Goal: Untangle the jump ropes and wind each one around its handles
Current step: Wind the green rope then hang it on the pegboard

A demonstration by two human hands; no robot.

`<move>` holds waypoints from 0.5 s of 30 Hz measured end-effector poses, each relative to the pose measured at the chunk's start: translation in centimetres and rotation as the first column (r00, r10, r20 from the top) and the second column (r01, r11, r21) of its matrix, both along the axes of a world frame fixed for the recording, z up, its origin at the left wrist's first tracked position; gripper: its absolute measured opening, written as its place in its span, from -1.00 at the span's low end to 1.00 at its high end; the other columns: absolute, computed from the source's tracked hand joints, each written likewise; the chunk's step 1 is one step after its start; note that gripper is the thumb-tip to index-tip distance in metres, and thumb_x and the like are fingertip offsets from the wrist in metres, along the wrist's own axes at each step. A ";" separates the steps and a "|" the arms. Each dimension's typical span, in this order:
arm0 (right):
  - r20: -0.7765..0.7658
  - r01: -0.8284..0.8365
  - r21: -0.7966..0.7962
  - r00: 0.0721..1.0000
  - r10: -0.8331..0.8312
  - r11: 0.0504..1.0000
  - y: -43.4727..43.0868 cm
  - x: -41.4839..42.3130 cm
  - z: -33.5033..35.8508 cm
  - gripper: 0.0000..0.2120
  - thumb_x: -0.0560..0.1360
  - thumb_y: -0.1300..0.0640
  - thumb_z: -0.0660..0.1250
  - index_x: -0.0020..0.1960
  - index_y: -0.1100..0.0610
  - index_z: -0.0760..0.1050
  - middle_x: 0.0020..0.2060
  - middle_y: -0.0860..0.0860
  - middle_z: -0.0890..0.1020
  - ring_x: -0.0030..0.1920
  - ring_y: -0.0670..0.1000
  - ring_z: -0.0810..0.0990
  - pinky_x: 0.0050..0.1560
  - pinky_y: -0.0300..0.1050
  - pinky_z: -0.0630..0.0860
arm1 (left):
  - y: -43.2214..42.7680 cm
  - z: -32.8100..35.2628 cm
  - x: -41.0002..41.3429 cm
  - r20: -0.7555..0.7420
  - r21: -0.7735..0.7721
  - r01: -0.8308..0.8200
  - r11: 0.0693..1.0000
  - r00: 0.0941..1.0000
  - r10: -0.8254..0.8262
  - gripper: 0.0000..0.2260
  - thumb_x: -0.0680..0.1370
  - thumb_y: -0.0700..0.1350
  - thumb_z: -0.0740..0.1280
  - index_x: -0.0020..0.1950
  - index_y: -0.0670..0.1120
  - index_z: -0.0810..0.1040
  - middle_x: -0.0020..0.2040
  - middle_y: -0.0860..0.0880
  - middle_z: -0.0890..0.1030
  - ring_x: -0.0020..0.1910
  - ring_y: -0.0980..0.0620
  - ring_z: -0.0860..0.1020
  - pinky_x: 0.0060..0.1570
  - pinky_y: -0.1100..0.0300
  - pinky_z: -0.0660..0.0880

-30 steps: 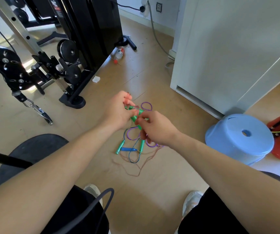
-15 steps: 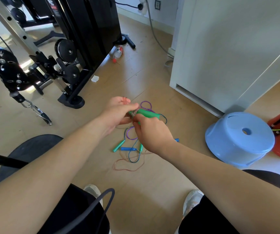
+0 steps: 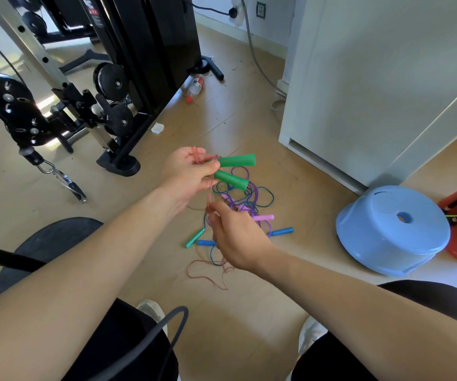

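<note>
My left hand (image 3: 187,173) grips two green handles (image 3: 237,160) side by side, their wide ends pointing right. A thin reddish rope (image 3: 210,188) runs from that hand down to my right hand (image 3: 235,237), which pinches it just below. The rope's slack lies in loops (image 3: 208,276) on the floor. Behind my hands lies a tangle of purple and blue ropes (image 3: 249,196) with a pink handle (image 3: 264,217), two blue handles (image 3: 282,231) and a small green handle (image 3: 195,238).
A black weight machine (image 3: 128,86) with pulleys stands at the left. A white cabinet (image 3: 373,92) rises at the right, an upturned blue basin (image 3: 392,229) beside it. A spray can (image 3: 195,85) lies on the wooden floor. My shoes (image 3: 150,309) are below.
My right hand let go of the green handles and dropped down to pinch the reddish rope. My left hand now holds both handles alone, slightly higher.
</note>
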State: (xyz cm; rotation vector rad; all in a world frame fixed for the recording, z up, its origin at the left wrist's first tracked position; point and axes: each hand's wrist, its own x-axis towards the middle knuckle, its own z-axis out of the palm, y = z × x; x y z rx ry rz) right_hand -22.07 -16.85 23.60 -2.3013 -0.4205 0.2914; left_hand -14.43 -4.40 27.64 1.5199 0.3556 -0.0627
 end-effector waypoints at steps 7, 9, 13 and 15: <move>-0.193 0.019 -0.071 0.981 -0.032 0.997 -5.0 5.4 -0.2 -0.67 0.61 -0.06 0.23 -0.28 0.05 0.47 -0.42 -0.07 0.46 -0.42 -0.07 0.37 -0.32 -0.13 0.34 | 2.9 2.4 -0.3 -0.026 -0.025 0.399 0.917 0.916 -0.400 -0.71 0.53 -0.38 0.34 0.24 -0.21 0.46 0.00 -0.07 0.66 -0.08 -0.03 0.68 -0.23 0.15 0.61; -0.146 0.082 -0.084 0.985 -0.093 0.993 -6.4 6.8 0.3 -0.62 0.54 -0.13 0.33 -0.31 0.10 0.46 -0.49 -0.08 0.38 -0.47 -0.09 0.28 -0.42 -0.21 0.25 | 3.3 2.6 -0.6 -0.061 0.071 0.517 0.853 0.856 -0.514 -0.68 0.51 -0.41 0.36 0.24 -0.23 0.47 -0.01 -0.09 0.66 -0.09 0.00 0.66 -0.23 0.15 0.62; -0.104 0.118 -0.054 0.987 -0.123 0.992 -6.9 7.6 1.7 -0.56 0.45 -0.19 0.45 -0.41 0.08 0.44 -0.56 -0.09 0.33 -0.53 -0.10 0.27 -0.51 -0.27 0.18 | 3.0 2.1 -0.9 -0.100 0.293 0.650 0.701 0.750 -0.654 -0.66 0.45 -0.46 0.41 0.18 -0.25 0.48 -0.01 -0.17 0.66 -0.09 0.05 0.66 -0.14 0.18 0.63; -0.119 0.105 -0.032 0.987 -0.108 0.994 -6.1 7.3 2.2 -0.61 0.52 -0.11 0.39 -0.35 0.13 0.52 -0.51 -0.06 0.39 -0.49 -0.11 0.31 -0.42 -0.22 0.30 | 2.5 1.4 -0.9 -0.119 0.433 0.651 0.624 0.727 -0.676 -0.65 0.43 -0.45 0.45 0.14 -0.18 0.49 -0.01 -0.16 0.66 -0.14 0.07 0.66 -0.12 0.20 0.61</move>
